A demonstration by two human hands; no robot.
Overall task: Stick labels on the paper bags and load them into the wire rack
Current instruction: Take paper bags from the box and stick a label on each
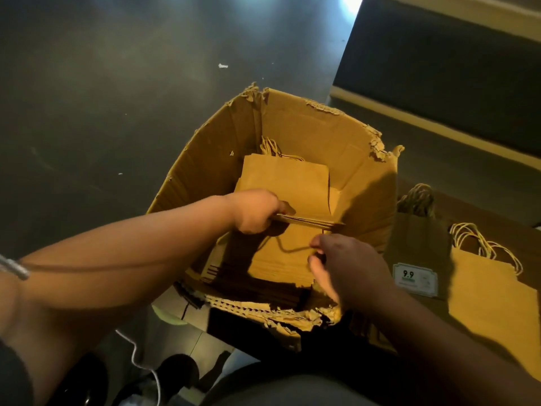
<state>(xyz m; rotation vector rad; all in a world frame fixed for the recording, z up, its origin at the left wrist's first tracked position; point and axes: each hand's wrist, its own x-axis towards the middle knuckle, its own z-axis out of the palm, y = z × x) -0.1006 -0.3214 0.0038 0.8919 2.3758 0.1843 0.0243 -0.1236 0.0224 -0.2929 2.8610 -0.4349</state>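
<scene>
My left hand (254, 212) reaches into the torn cardboard box (292, 127), its grip closed on the edge of a thin bundle of flat paper bags (310, 221) — lifted above the stack of bags (281, 259) below. My right hand (345, 268) pinches a twisted handle (289, 250) over that stack. A labelled bag (418, 253) lies outside the box, to the right.

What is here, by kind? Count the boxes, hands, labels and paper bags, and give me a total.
Cardboard box: 1
Hands: 2 (left hand, right hand)
Label: 1
Paper bags: stacked, cannot be counted
Total counted: 4
</scene>
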